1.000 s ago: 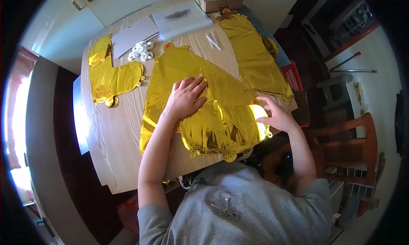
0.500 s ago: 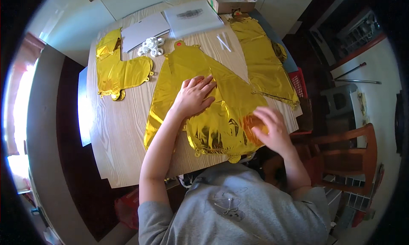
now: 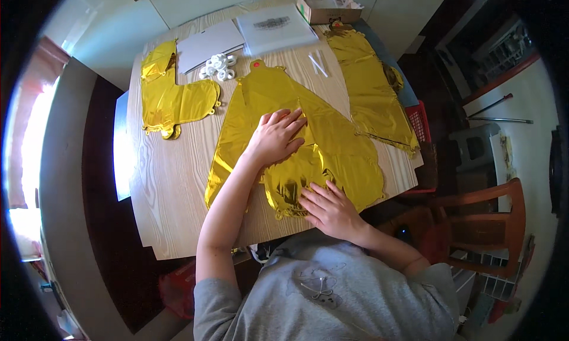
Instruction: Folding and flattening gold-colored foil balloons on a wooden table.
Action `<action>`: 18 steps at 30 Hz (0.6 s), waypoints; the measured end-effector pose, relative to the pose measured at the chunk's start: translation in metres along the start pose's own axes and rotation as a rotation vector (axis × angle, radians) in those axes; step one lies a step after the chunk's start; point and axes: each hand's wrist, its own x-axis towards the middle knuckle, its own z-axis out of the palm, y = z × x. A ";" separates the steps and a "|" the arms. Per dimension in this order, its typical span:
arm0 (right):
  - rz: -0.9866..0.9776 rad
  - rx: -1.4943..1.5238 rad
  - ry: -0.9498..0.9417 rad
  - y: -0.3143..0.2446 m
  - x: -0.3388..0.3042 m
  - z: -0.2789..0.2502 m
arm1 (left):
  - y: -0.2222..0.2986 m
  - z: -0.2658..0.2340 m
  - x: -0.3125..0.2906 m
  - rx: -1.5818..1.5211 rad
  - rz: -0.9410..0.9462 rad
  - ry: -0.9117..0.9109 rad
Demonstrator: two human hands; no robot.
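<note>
In front of me a large gold foil balloon (image 3: 261, 98) lies deflated and flattened on the table, widening toward my side. My left hand (image 3: 277, 136) rests on its middle, palm down with fingers stretched out. Near its front edge my right hand (image 3: 331, 207) lies flat over the crinkled lower part, fingers spread. Neither hand grips anything. Small tabs stick out along the foil's edge, and a red spot marks its far tip. My palms hide some of the foil beneath them.
On the wood-patterned table (image 3: 166, 204), another gold foil balloon (image 3: 172, 104) lies left, a third (image 3: 373, 92) right. Behind are white ribbon rolls (image 3: 218, 67), white sheets (image 3: 210, 44), a clear plastic bag (image 3: 275, 28), white sticks (image 3: 318, 63) and a cardboard box (image 3: 329, 9). A wooden chair (image 3: 512, 222) stands right.
My right hand has moved left and toward me, from above the balloon's right side down onto its front part. The left hand stays in place on the foil. The view has shifted slightly.
</note>
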 end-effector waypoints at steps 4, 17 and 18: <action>-0.014 -0.039 0.016 -0.001 0.000 -0.004 | 0.001 -0.001 0.001 0.008 0.001 0.009; -0.039 -0.059 0.012 -0.004 -0.001 -0.004 | 0.000 -0.002 0.001 -0.029 -0.011 -0.002; -0.041 -0.062 0.015 -0.004 -0.001 -0.004 | 0.000 -0.003 0.002 -0.034 -0.013 -0.005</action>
